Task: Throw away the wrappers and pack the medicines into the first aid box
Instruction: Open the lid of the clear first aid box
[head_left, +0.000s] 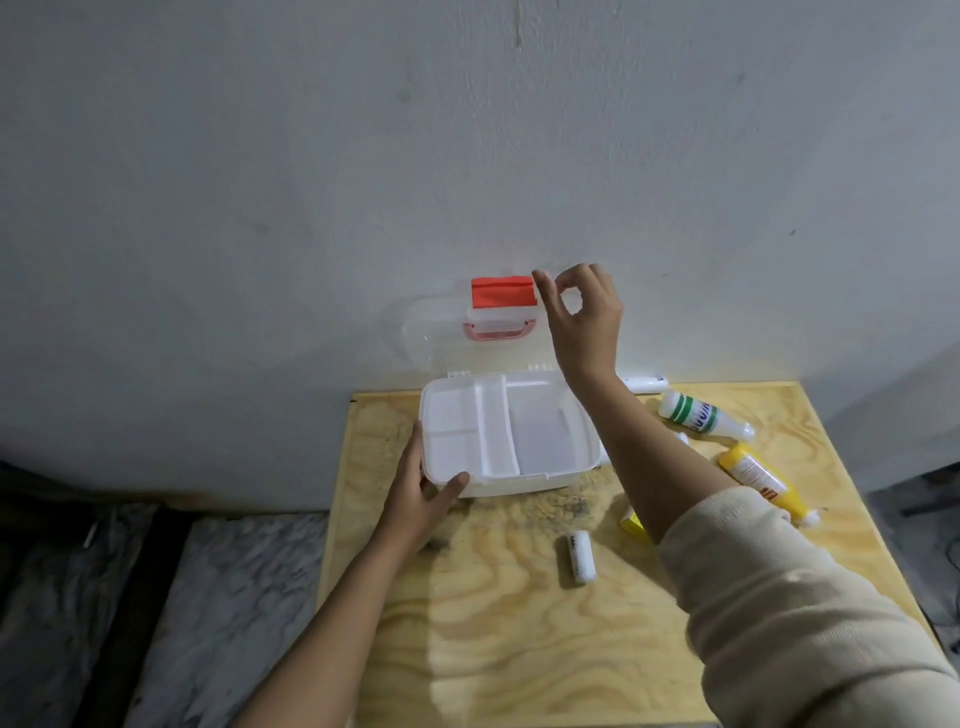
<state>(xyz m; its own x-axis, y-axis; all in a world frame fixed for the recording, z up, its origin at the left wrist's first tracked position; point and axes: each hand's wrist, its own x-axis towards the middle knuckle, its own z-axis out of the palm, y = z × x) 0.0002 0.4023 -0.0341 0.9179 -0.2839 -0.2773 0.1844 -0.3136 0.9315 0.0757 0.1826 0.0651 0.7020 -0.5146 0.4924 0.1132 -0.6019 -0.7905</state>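
The white first aid box (540, 441) stands open at the back of a plywood table (519, 634), with a divided white tray inside. Its clear lid (441, 332), with a red latch (503, 292) and pink handle, stands upright against the wall. My left hand (421, 493) grips the box's front left corner. My right hand (584, 312) pinches the lid's top right edge beside the latch. To the right lie a green-and-white bottle (701, 415), a yellow tube (761, 478) and a white tube (644, 384). A small white tube (581, 557) lies in front, and a small yellow carton (634, 525) is half hidden by my forearm.
A pale wall (467, 156) rises right behind the table. Left of the table, lower down, is a grey marbled surface (234, 597). Bare plywood lies in front of the box.
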